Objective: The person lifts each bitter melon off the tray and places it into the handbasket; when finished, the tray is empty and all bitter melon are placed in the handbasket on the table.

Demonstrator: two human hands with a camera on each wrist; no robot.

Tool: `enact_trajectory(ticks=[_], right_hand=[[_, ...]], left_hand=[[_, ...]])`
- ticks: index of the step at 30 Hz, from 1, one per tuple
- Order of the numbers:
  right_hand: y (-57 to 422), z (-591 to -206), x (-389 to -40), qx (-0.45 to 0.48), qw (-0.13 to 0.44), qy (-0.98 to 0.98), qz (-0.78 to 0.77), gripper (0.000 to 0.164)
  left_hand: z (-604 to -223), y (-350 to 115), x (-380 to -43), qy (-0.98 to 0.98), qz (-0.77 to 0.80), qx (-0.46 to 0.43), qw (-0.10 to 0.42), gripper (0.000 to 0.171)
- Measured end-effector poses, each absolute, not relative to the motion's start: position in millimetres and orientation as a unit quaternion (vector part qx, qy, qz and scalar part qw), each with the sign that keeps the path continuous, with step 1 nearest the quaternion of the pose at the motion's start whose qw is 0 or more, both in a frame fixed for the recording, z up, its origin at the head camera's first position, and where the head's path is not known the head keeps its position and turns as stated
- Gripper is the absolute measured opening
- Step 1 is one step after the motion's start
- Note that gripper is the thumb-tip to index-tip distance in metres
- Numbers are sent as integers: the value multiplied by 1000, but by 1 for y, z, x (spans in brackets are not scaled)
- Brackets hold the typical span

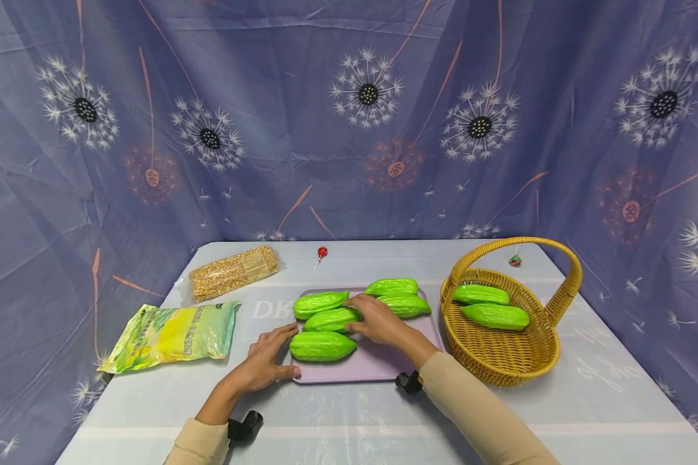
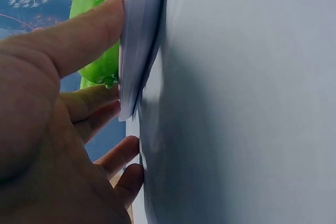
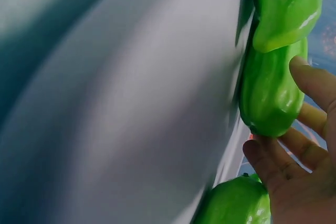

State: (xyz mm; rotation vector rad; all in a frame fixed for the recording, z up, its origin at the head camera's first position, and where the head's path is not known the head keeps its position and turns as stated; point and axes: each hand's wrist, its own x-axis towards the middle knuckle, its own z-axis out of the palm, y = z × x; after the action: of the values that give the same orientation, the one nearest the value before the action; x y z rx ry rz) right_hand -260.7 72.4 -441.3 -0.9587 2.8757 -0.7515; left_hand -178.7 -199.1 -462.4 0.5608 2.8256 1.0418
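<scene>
On the lilac tray [image 1: 378, 361], three bright green ribbed gourds lie on the left: a far one [image 1: 320, 303], a middle one [image 1: 328, 320] and a near one [image 1: 321, 347]. My right hand [image 1: 378, 321] is at the right end of the middle gourd, thumb and fingers spread about it; in the right wrist view its fingers look fairly straight beside the gourd [image 3: 270, 93]. At the tray's left edge is my left hand [image 1: 262, 361], its thumb and some fingertips against the rim [image 2: 136, 45]. Two more gourds [image 1: 404, 305] lie at the tray's far right.
Right of the tray stands a wicker basket [image 1: 503, 355] with a tall handle and two green gourds [image 1: 494, 316] inside. A yellow-green bag [image 1: 177, 339] and a clear pack of corn kernels [image 1: 232, 274] lie left. A red lollipop [image 1: 322, 252] lies behind the tray.
</scene>
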Motion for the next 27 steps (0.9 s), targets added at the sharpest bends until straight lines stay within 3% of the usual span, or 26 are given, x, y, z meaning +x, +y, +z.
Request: enact_trajectory(ticks=[27], right_hand=[[71,-448,-266,-330,32,915,-232,50]], left_hand=[[-463,-201,-179,921,343,181,44,79]])
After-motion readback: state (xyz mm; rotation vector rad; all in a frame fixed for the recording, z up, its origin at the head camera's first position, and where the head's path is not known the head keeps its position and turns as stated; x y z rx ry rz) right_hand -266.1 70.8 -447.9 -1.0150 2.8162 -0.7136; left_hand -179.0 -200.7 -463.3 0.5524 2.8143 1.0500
